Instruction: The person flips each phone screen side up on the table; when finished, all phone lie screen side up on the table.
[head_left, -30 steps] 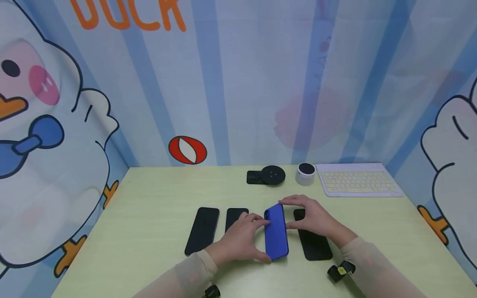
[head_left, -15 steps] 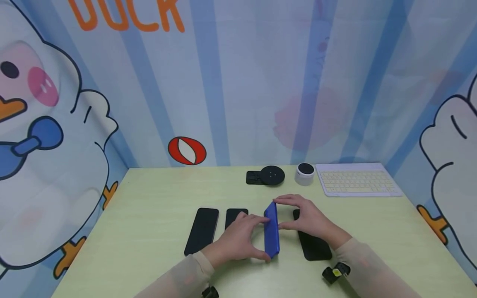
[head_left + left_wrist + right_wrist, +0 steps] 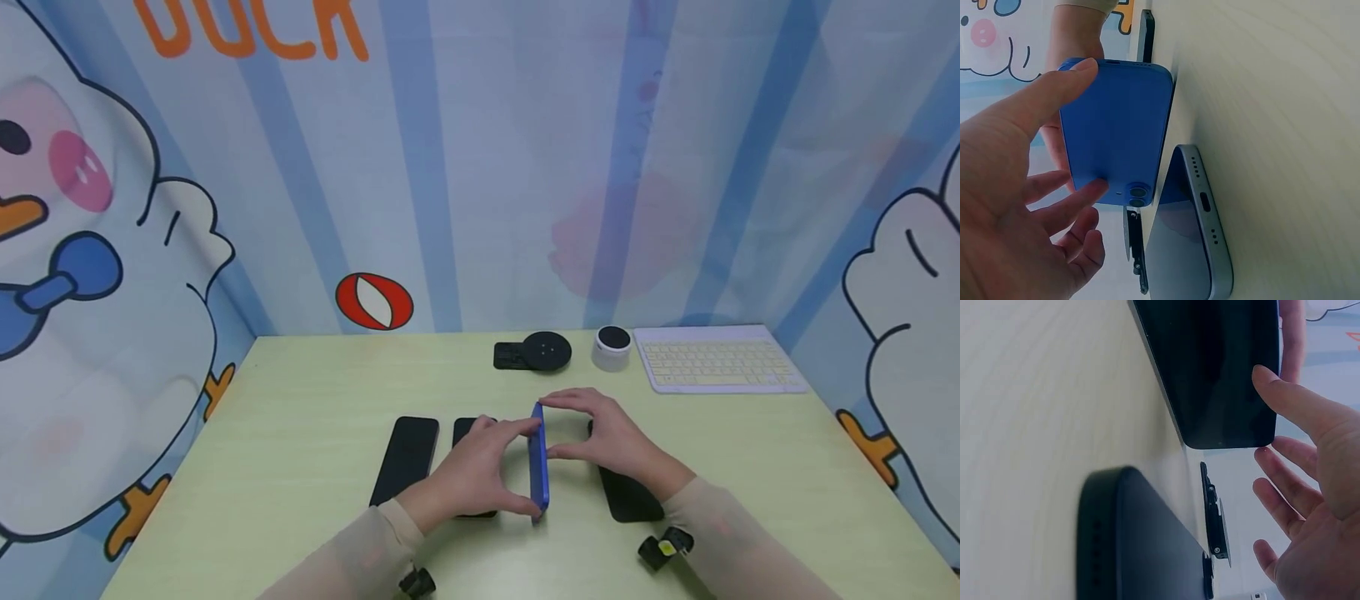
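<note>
A blue smartphone (image 3: 538, 468) stands on its long edge on the table, seen nearly edge-on in the head view. My left hand (image 3: 476, 467) grips it from the left, thumb at the near end and index finger toward the far end. In the left wrist view its blue back (image 3: 1116, 125) shows, with two camera lenses low on it. My right hand (image 3: 611, 442) holds the far end from the right. The thumb (image 3: 1285, 394) lies on the dark screen (image 3: 1216, 375), and a fingertip touches the corner in the right wrist view.
Left of the held phone lie a dark phone (image 3: 405, 457) and another phone (image 3: 462, 428), partly behind my left hand. A black phone (image 3: 632, 496) lies under my right hand. Behind stand a round black charging stand (image 3: 547, 351), a small white cylinder (image 3: 611, 354) and a lilac keyboard (image 3: 720, 362).
The blue phone has turned from showing its back to nearly edge-on in the head view. Both hands keep their hold, and the right hand has shifted left with it.
</note>
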A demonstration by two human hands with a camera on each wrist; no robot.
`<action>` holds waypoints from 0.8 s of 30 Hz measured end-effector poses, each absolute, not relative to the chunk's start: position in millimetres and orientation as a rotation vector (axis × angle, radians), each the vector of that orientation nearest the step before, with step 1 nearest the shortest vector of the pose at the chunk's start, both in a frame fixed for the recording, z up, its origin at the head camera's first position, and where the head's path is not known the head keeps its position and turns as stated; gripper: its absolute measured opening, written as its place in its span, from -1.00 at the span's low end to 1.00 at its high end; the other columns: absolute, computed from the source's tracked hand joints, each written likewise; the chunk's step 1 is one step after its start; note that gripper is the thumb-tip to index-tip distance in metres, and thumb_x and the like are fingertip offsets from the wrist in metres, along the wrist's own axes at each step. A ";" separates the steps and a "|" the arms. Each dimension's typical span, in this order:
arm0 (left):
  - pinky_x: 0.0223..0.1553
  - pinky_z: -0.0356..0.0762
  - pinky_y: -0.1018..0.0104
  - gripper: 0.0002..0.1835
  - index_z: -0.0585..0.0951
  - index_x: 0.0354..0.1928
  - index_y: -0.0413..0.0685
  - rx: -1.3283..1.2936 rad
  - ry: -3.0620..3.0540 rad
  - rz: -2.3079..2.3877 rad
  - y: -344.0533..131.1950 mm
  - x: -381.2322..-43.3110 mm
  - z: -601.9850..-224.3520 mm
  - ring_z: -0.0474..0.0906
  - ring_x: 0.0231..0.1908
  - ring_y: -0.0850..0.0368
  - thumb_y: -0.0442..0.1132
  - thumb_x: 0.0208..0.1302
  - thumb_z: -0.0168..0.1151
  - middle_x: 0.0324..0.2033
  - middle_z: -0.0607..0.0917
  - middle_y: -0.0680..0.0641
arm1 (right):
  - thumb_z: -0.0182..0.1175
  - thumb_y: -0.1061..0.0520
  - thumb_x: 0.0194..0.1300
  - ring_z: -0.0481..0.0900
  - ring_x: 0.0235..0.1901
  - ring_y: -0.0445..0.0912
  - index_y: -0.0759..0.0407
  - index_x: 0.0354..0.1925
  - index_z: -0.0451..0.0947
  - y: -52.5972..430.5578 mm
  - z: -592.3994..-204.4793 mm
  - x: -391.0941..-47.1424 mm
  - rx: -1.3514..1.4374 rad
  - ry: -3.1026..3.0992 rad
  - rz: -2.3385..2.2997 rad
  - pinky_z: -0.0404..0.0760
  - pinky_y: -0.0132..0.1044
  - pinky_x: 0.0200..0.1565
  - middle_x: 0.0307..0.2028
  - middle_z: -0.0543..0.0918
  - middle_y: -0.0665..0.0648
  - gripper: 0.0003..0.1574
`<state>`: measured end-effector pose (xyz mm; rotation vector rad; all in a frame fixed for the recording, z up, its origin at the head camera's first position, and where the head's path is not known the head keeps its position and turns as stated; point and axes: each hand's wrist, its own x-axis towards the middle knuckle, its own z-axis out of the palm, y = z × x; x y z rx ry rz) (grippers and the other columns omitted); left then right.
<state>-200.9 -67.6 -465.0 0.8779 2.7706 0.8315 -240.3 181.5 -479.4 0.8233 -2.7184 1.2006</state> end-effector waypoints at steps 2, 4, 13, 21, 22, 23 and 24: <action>0.14 0.52 0.20 0.16 0.34 0.55 0.26 0.880 2.785 0.813 -69.2 -201.1 -463.9 0.35 0.17 0.14 0.31 -0.15 0.66 0.40 0.51 0.22 | 0.66 -0.11 -0.02 0.52 0.31 0.09 -0.07 0.29 0.63 179.3 -479.5 -241.3 0.833 -2.711 1.191 0.48 0.19 0.30 0.24 0.66 0.05 -0.12; 0.14 0.53 0.20 0.16 0.34 0.55 0.26 0.880 2.797 0.794 -70.9 -201.5 -463.8 0.35 0.18 0.15 0.32 -0.15 0.65 0.40 0.52 0.22 | 0.66 -0.10 -0.03 0.54 0.30 0.07 -0.08 0.28 0.64 177.3 -480.0 -242.3 0.845 -2.698 1.187 0.49 0.17 0.29 0.23 0.67 0.03 -0.13; 0.18 0.53 0.11 0.16 0.31 0.57 0.25 0.836 2.753 0.817 -78.5 -200.5 -464.1 0.32 0.21 0.14 0.34 -0.12 0.62 0.42 0.49 0.23 | 0.68 -0.09 -0.05 0.54 0.27 0.00 -0.12 0.27 0.59 168.5 -483.4 -242.8 0.811 -2.704 1.267 0.46 0.20 0.31 0.23 0.66 -0.11 -0.11; 0.16 0.54 0.11 0.15 0.32 0.57 0.21 0.816 2.740 0.844 -84.9 -198.2 -461.8 0.32 0.18 0.13 0.33 -0.09 0.61 0.40 0.51 0.19 | 0.68 -0.10 -0.06 0.53 0.30 0.00 -0.16 0.24 0.62 164.0 -485.3 -244.2 0.823 -2.757 1.186 0.43 0.14 0.33 0.21 0.67 -0.12 -0.14; 0.17 0.54 0.10 0.15 0.31 0.57 0.21 0.810 2.733 0.848 -85.6 -198.0 -461.7 0.33 0.19 0.13 0.32 -0.09 0.61 0.40 0.51 0.18 | 0.68 -0.10 -0.06 0.53 0.30 0.02 -0.15 0.24 0.62 163.9 -486.5 -244.4 0.826 -2.777 1.159 0.42 0.17 0.33 0.22 0.67 -0.11 -0.13; 0.17 0.55 0.09 0.15 0.31 0.57 0.20 0.800 2.725 0.855 -86.4 -197.7 -461.4 0.32 0.20 0.13 0.31 -0.08 0.62 0.39 0.51 0.18 | 0.68 -0.10 -0.07 0.52 0.31 0.04 -0.14 0.25 0.62 163.8 -487.8 -244.6 0.826 -2.802 1.132 0.39 0.20 0.34 0.23 0.67 -0.09 -0.12; 0.16 0.55 0.09 0.15 0.30 0.58 0.20 0.789 2.716 0.863 -87.1 -197.6 -461.3 0.33 0.19 0.13 0.30 -0.08 0.62 0.38 0.52 0.17 | 0.68 -0.11 -0.07 0.51 0.31 0.05 -0.13 0.26 0.61 163.9 -489.3 -244.8 0.827 -2.828 1.104 0.36 0.24 0.35 0.23 0.67 -0.08 -0.10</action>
